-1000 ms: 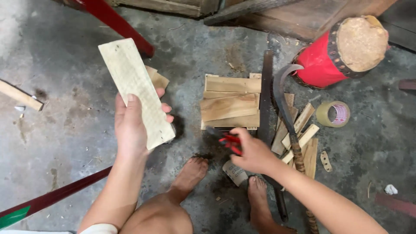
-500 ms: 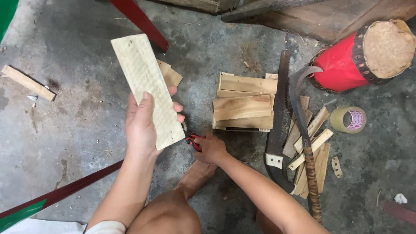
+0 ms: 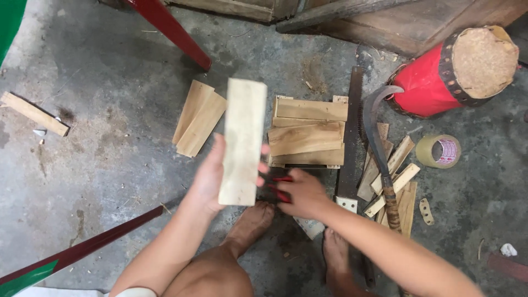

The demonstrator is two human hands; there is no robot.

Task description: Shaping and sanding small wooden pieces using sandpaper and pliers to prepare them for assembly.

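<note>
Rough grey concrete floor (image 3: 99,165) lies under bare feet, where the left hand (image 3: 212,179) clasps a pale wooden slat (image 3: 242,140) upright while the right hand (image 3: 302,193) closes on a red-handled tool (image 3: 280,187); a loose hold could drop the slat onto the toes (image 3: 261,212).

The board (image 3: 242,140) held up in the left hand (image 3: 212,179) is pale, bare wood with a matt, slightly rough-sawn face. The stack of slats (image 3: 308,132) beyond it is the same unfinished wood, a shade browner, its grain showing. The right hand (image 3: 302,192) closes on a glossy red tool (image 3: 281,187), seemingly plastic. The floor (image 3: 110,165) is rough, stained grey concrete. To the right lie a dull dark metal saw blade (image 3: 352,132), a curved knife (image 3: 379,132) of dull metal, and a shiny roll of tape (image 3: 438,150).
</note>
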